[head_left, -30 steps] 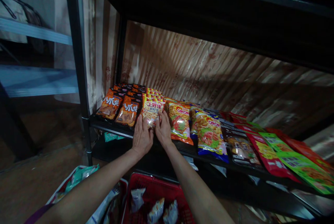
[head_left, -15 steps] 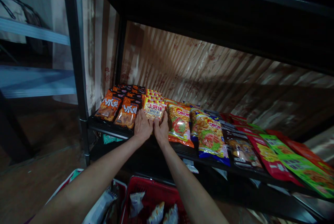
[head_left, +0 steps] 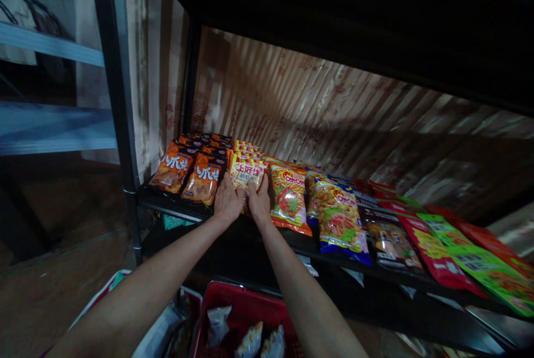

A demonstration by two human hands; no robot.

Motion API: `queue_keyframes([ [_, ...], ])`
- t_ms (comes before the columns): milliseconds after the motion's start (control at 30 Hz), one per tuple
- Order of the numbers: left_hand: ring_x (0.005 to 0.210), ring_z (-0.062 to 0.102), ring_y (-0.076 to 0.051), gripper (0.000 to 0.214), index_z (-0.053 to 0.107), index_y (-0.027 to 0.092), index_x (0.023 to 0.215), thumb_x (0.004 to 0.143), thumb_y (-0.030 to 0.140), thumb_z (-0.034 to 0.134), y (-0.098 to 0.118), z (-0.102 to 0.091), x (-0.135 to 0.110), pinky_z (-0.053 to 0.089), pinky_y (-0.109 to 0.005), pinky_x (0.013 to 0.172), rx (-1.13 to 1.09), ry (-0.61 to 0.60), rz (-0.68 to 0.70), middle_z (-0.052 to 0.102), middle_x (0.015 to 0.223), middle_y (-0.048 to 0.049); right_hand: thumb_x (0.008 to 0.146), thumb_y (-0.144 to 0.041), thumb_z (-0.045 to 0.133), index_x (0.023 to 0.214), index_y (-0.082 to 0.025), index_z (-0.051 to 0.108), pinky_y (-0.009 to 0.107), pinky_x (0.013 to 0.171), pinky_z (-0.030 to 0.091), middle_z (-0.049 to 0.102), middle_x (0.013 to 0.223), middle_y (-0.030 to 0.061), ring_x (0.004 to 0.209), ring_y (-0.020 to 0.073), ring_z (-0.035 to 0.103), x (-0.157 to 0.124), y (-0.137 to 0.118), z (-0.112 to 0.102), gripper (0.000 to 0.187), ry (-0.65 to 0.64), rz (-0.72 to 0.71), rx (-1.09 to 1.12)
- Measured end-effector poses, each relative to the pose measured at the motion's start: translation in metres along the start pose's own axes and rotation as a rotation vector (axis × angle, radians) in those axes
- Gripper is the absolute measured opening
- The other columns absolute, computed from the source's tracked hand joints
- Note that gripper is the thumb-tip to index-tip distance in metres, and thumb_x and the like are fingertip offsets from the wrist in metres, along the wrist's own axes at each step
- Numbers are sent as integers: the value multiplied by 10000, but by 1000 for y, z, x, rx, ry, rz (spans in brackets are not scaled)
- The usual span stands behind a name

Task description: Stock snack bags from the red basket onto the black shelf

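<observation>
A yellow-and-white snack bag (head_left: 246,167) with red lettering lies at the front of a row of similar bags on the black shelf. My left hand (head_left: 227,200) grips its left edge, the fingers partly hidden behind the bag. At the opposite edge, my right hand (head_left: 259,201) holds on too, with its thumb over the front of the bag. Orange-and-black snack bags (head_left: 203,181) sit just left of my hands. Close by on the right stands an orange noodle-snack bag (head_left: 288,196).
Farther right along the shelf are a blue-edged snack bag (head_left: 341,221), a brown bag (head_left: 394,241) and green packets (head_left: 479,263). Below, a red basket (head_left: 246,297) holds several small packets. A black post (head_left: 119,85) bounds the shelf at left; a striped curtain (head_left: 292,102) hangs behind.
My right thumb has moved up onto the front of the yellow-and-white bag. Both hands stay at its sides, and the view has shifted slightly.
</observation>
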State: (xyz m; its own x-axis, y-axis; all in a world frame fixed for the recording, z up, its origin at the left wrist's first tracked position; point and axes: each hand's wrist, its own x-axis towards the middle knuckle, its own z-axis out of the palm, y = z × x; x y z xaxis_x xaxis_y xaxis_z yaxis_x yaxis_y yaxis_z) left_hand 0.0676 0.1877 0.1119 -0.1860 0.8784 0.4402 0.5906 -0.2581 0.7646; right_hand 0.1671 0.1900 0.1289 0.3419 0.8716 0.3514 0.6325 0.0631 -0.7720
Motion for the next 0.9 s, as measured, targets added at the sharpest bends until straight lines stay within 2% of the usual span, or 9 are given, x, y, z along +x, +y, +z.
queue_keyframes([
  [100, 1259, 431, -324, 613, 292, -16, 1363, 863, 333, 355, -1, -1, 1, 348, -463, 1027, 8, -13, 9, 447, 1344, -272, 833, -624, 326, 1443, -175, 220, 475, 826, 457, 657, 1079, 159, 875, 298, 654, 0, 3, 3, 765, 19, -65, -2],
  [267, 1252, 438, -324, 624, 280, -35, 1369, 868, 331, 351, 0, -4, 1, 356, -453, 1025, 36, -39, 11, 445, 1340, -278, 846, -610, 294, 1445, -174, 199, 497, 896, 418, 584, 1220, 166, 1043, 325, 599, -5, -5, 1, 747, -24, -12, -46],
  [433, 1236, 452, -329, 622, 275, -70, 1360, 874, 311, 341, 2, -6, 0, 368, -448, 1015, 77, -37, 30, 447, 1324, -298, 863, -578, 268, 1444, -157, 186, 500, 934, 396, 528, 1287, 170, 1136, 327, 542, -6, -8, 2, 721, -37, -33, -32],
  [567, 1236, 449, -337, 641, 248, -77, 1369, 870, 312, 355, 3, -6, 0, 366, -459, 1017, 70, -36, 24, 440, 1327, -302, 870, -547, 294, 1444, -89, 153, 520, 978, 356, 435, 1363, 223, 1220, 339, 464, -9, -4, 4, 748, -11, -57, -21],
  [633, 1240, 444, -341, 654, 242, -84, 1369, 874, 327, 360, 3, -7, 0, 363, -455, 1021, 75, -44, 8, 428, 1335, -309, 878, -508, 312, 1436, -43, 152, 523, 1023, 305, 343, 1418, 249, 1306, 334, 351, -11, -6, 3, 743, 87, -161, -63],
  [700, 1246, 438, -337, 656, 240, -81, 1370, 883, 342, 357, 2, -7, -2, 365, -450, 1022, 75, -45, 9, 425, 1339, -307, 895, -450, 319, 1428, -63, 205, 507, 1069, 242, 260, 1471, 217, 1376, 302, 207, -12, -12, 1, 669, 168, -345, -164],
  [800, 1248, 441, -316, 630, 224, -52, 1382, 891, 321, 354, 0, -8, -4, 386, -445, 1007, 75, -36, 55, 435, 1341, -291, 917, -367, 327, 1399, -176, 330, 470, 1102, 183, 251, 1499, 114, 1404, 254, 103, -5, -29, -2, 519, 138, -550, -366],
  [900, 1256, 435, -300, 603, 220, -42, 1383, 890, 277, 355, 0, -8, -6, 381, -434, 1016, 95, -16, 101, 420, 1358, -281, 920, -364, 356, 1381, -252, 370, 478, 1109, 140, 266, 1502, 60, 1402, 255, 102, 9, -46, -3, 475, 71, -585, -504],
])
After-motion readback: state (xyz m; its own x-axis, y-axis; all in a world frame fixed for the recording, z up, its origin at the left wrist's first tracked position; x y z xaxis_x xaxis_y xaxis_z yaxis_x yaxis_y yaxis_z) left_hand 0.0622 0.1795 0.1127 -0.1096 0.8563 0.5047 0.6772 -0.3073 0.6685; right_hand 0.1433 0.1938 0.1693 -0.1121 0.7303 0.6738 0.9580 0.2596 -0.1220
